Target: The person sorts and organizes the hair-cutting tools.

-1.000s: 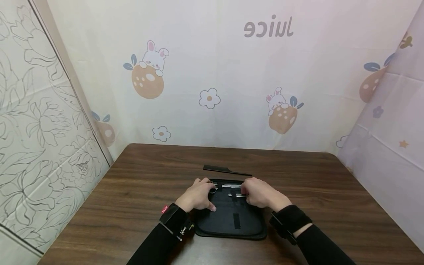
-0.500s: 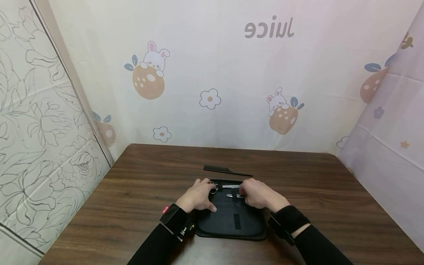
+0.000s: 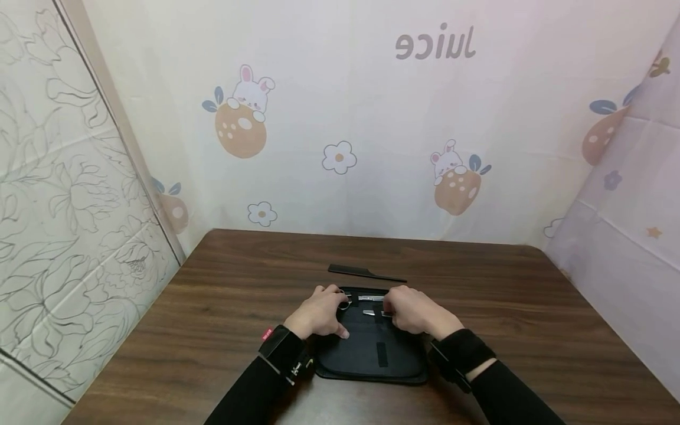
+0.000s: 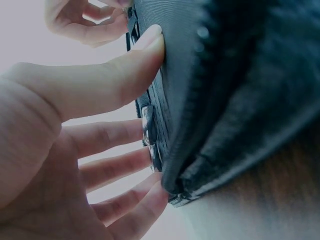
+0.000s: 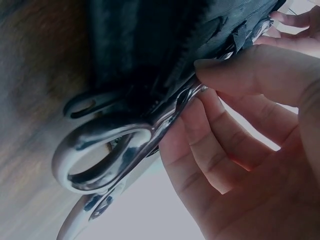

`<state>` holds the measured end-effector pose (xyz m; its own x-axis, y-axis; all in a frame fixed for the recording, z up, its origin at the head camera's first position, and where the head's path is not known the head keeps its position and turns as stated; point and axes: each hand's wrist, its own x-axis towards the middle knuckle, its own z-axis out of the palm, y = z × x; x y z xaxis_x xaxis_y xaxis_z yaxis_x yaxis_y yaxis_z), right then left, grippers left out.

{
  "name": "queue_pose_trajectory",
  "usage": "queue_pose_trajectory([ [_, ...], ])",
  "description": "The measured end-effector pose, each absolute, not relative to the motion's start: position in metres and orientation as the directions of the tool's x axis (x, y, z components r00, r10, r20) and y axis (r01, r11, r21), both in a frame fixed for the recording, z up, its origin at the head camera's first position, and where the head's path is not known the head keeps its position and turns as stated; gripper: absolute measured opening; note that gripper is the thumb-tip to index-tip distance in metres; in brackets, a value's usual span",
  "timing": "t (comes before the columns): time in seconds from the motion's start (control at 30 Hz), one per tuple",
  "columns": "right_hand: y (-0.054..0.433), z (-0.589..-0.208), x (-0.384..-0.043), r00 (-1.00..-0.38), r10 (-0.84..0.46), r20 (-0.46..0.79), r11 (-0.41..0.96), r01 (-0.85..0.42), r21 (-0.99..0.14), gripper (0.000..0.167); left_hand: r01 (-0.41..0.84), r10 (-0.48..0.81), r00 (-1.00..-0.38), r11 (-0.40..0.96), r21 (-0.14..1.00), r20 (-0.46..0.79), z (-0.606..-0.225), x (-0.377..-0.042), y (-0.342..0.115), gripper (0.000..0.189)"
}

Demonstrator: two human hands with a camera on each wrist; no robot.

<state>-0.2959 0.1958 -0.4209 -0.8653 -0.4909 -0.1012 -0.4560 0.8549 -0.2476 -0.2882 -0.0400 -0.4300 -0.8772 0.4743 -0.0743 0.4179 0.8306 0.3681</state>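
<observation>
A black zip case (image 3: pixel 356 357) lies unfolded on the table, with elastic straps across its inside. My right hand (image 3: pixel 414 310) pinches a pair of silver scissors (image 5: pixel 162 122) between thumb and fingers; the finger rings stick out past the hand. The scissors' blade (image 3: pixel 368 313) runs under a strap and points left. Above it, a second silver pair of scissors (image 3: pixel 370 298) is strapped in near the far edge, one ring close to my left fingers. My left hand (image 3: pixel 316 313) rests on the case's left side, thumb (image 4: pixel 145 55) on its inner face and fingers extended.
A black tail comb (image 3: pixel 350 270) lies just beyond the case. The brown wooden table (image 3: pixel 212 295) surrounds the case. A patterned cloth backdrop (image 3: pixel 297 189) hangs behind the table, and another panel (image 3: pixel 85 206) stands on the left.
The blade in my right hand has slid left, its tip now farther past the strap. My right hand has shifted slightly left with it. The left hand stays on the case.
</observation>
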Motion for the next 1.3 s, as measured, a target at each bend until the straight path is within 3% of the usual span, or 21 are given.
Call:
queue_pose_trajectory([
  [1.3, 0.1996, -0.4211, -0.2971, -0.854, -0.518, -0.050, 0.826, -0.485, -0.286, 0.017, 0.405, 0.461, -0.883, 0.843, 0.354, -0.087, -0.4301, -0.2908, -0.0375, 0.070],
])
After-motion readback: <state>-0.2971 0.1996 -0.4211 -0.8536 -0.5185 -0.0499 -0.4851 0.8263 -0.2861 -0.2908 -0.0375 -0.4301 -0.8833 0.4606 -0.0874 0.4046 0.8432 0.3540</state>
